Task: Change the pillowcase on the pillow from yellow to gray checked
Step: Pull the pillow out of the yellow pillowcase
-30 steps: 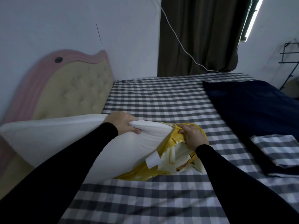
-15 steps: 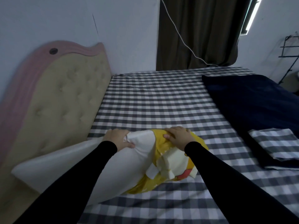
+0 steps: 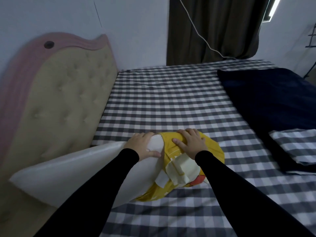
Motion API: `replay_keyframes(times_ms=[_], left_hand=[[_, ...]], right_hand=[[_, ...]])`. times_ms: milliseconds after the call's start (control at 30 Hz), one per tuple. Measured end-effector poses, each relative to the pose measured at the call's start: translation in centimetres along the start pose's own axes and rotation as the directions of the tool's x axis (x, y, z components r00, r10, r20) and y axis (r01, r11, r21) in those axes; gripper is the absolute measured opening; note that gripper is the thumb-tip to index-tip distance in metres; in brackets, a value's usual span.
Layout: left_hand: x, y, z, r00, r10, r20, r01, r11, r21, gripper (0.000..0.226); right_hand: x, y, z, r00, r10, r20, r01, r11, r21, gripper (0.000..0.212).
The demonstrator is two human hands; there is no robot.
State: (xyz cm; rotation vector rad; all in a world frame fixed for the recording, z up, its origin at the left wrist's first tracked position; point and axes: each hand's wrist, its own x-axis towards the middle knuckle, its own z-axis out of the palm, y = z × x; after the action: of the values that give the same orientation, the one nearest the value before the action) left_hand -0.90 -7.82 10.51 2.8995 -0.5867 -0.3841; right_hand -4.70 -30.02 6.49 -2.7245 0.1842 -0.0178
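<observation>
White pillow [image 3: 73,170] lies on bed [image 3: 171,103], long axis headboard [image 3: 56,100] to centre. Left hand [image 3: 142,146] grips its bare end; right hand [image 3: 191,142] clutches bunched yellow pillowcase [image 3: 210,151]. Folded gray checked pillowcase [image 3: 297,144] well right on navy blanket [image 3: 273,100].

I see the white pillow [image 3: 71,170] lying at lower left of the frame, its bare length angled from the left edge toward centre. The yellow pillowcase [image 3: 212,151] is bunched over its right end only, at lower centre, inside-out seams and pale flaps showing, with a red-orange print patch near its lower edge. The gray checked pillowcase [image 3: 295,146] lies folded flat at the right edge, well apart from the pillow. I cannot confirm how much pillow remains inside the yellow bunch.
</observation>
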Motion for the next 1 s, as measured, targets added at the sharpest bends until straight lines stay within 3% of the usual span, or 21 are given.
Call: replay_keyframes(times_ms=[133, 433, 700, 1000], left_hand=[[-0.1, -0.4, -0.1, 1.0, -0.012, -0.002, 0.011, 0.986, -0.165, 0.087], [1.0, -0.9, -0.4, 0.998, -0.059, 0.033, 0.063, 0.991, -0.122, 0.061], [1.4, -1.9, -1.3, 0.998, -0.056, -0.002, 0.055, 0.986, -0.156, 0.05], [0.3, -3.0, -1.7, 0.995, -0.097, -0.002, 0.094, 0.965, -0.245, 0.039]], right_hand=[[0.1, 0.7, 0.3, 1.0, 0.01, -0.01, -0.01, 1.0, -0.005, 0.064], [0.7, 2.6, 0.6, 1.0, -0.005, 0.001, 0.005, 0.994, 0.108, 0.06], [-0.4, 3.5, -0.3, 0.999, 0.025, 0.02, -0.025, 0.999, 0.029, 0.063], [-1.2, 4.5, 0.1, 0.984, 0.174, 0.018, -0.173, 0.982, -0.071, 0.064]])
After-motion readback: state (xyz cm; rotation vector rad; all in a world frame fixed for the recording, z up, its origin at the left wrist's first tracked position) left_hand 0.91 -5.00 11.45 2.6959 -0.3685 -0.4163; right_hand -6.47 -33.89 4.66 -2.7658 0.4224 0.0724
